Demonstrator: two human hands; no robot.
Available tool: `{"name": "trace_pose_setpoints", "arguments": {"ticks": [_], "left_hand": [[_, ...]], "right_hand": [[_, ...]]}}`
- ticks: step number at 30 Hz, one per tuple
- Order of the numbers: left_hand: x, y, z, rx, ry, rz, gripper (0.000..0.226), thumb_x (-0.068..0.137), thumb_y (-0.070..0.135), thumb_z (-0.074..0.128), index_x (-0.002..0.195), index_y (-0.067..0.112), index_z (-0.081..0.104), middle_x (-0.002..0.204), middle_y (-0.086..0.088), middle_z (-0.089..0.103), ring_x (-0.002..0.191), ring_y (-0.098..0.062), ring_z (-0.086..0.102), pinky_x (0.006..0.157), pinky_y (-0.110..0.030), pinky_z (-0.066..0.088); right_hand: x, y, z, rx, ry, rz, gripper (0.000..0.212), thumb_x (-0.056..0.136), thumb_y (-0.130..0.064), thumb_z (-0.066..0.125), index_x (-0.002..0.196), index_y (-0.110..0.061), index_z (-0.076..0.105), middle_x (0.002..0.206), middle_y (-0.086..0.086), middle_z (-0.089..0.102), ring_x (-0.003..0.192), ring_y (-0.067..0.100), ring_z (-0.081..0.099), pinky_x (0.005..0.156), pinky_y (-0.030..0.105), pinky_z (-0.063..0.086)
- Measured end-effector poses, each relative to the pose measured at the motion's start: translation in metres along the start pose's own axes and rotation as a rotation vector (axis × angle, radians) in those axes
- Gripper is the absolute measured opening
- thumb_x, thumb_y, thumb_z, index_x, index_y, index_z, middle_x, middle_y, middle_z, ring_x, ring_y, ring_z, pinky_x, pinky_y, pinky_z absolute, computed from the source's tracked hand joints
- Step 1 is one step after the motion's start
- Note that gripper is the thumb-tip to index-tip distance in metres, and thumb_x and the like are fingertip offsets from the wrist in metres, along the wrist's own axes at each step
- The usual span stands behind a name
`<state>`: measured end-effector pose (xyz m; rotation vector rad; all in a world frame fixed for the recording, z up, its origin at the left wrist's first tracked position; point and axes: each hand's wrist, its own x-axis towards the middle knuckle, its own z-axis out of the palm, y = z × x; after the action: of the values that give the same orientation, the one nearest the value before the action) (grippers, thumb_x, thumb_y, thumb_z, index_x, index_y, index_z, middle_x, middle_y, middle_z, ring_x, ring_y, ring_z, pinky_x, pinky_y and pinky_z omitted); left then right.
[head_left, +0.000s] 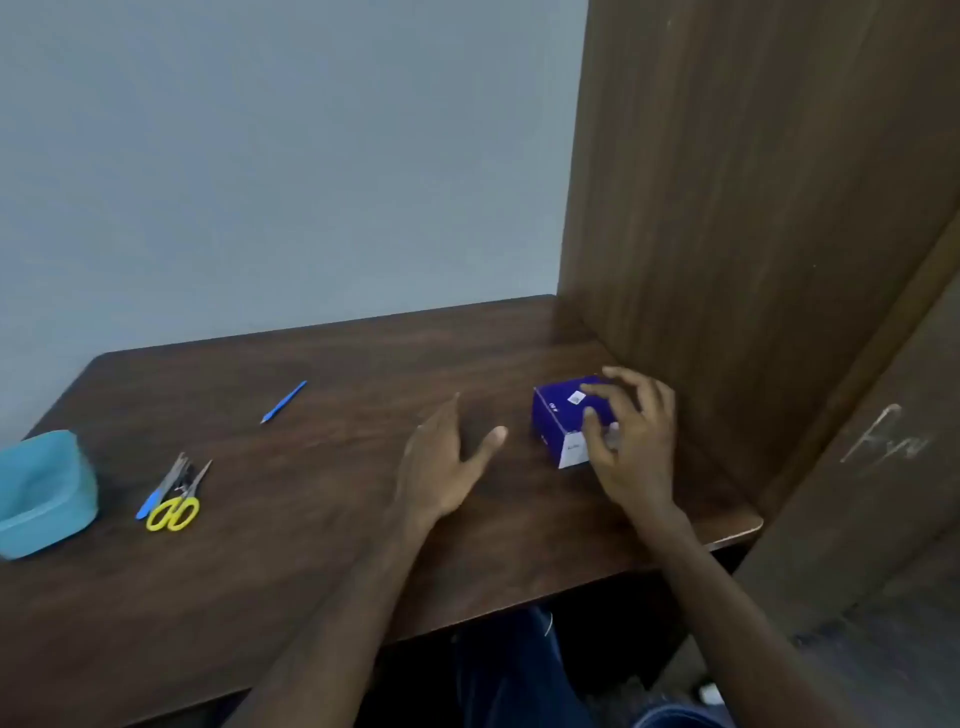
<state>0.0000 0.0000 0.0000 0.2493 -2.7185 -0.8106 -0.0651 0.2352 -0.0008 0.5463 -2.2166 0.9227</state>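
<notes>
A small blue cardboard box (558, 415) with white labels stands on the dark wooden table (311, 519), near its right end. My right hand (631, 441) hovers over the box's right side with fingers spread and loosely bent; whether they touch the box is unclear. My left hand (447, 462) is just left of the box, palm facing it, fingers straight and thumb out, a short gap away. Neither hand holds anything.
A tall wooden panel (753, 208) rises right behind the box. Further left lie a blue pen (284, 401), yellow-handled scissors (176, 506) beside a blue-handled tool (158, 491), and a light blue plastic tub (44, 491) at the left edge.
</notes>
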Motion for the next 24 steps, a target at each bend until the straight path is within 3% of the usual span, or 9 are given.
{"name": "trace_pose_setpoints", "arguments": {"ticks": [4,8,14,18,21,24], "left_hand": [[0.021,0.048,0.030,-0.278,-0.133,-0.019,0.135,0.063,0.095,0.070,0.169,0.033,0.015,0.176,0.004,0.028,0.159,-0.020,0.033,0.125,-0.055,0.038],[0.032,0.047,0.056,-0.413,-0.243,0.040,0.148,0.055,0.081,0.090,0.170,0.035,0.009,0.172,0.008,0.036,0.154,-0.012,0.041,0.125,-0.046,0.040],[0.035,0.036,0.064,-0.387,-0.129,0.103,0.133,0.061,0.075,0.090,0.167,0.033,0.022,0.169,0.009,0.039,0.147,-0.005,0.042,0.114,-0.031,0.042],[0.034,0.039,0.065,-0.361,-0.132,0.144,0.121,0.068,0.071,0.088,0.165,0.029,0.030,0.161,0.009,0.051,0.138,-0.002,0.053,0.113,-0.034,0.051],[0.035,0.039,0.067,-0.373,-0.128,0.162,0.117,0.072,0.067,0.089,0.166,0.028,0.031,0.159,0.011,0.054,0.136,-0.003,0.057,0.111,-0.030,0.053],[0.036,0.038,0.068,-0.371,-0.109,0.174,0.115,0.073,0.064,0.091,0.165,0.028,0.032,0.158,0.013,0.055,0.137,-0.002,0.058,0.111,-0.026,0.051]], "right_hand": [[-0.011,0.031,-0.015,0.019,-0.074,0.242,0.052,0.089,-0.040,0.055,0.138,-0.026,0.066,0.149,-0.002,0.050,0.137,0.024,0.040,0.109,0.042,0.041],[-0.007,0.030,-0.012,0.121,-0.196,0.304,0.064,0.084,-0.049,0.048,0.145,-0.033,0.059,0.153,-0.003,0.045,0.140,0.022,0.039,0.112,0.045,0.041],[-0.010,0.041,-0.003,0.183,-0.239,0.308,0.050,0.093,-0.040,0.067,0.143,-0.035,0.060,0.153,-0.004,0.045,0.146,0.018,0.037,0.112,0.054,0.048],[-0.010,0.046,0.002,0.207,-0.218,0.333,0.046,0.097,-0.029,0.074,0.141,-0.037,0.061,0.153,-0.006,0.045,0.146,0.013,0.036,0.110,0.057,0.051],[-0.011,0.047,0.002,0.268,-0.165,0.357,0.048,0.097,-0.026,0.076,0.141,-0.037,0.061,0.151,-0.007,0.046,0.144,0.008,0.037,0.108,0.052,0.054],[-0.010,0.047,0.000,0.321,-0.103,0.346,0.053,0.095,-0.025,0.079,0.143,-0.033,0.058,0.147,-0.008,0.049,0.142,0.009,0.046,0.104,0.038,0.056]]}}
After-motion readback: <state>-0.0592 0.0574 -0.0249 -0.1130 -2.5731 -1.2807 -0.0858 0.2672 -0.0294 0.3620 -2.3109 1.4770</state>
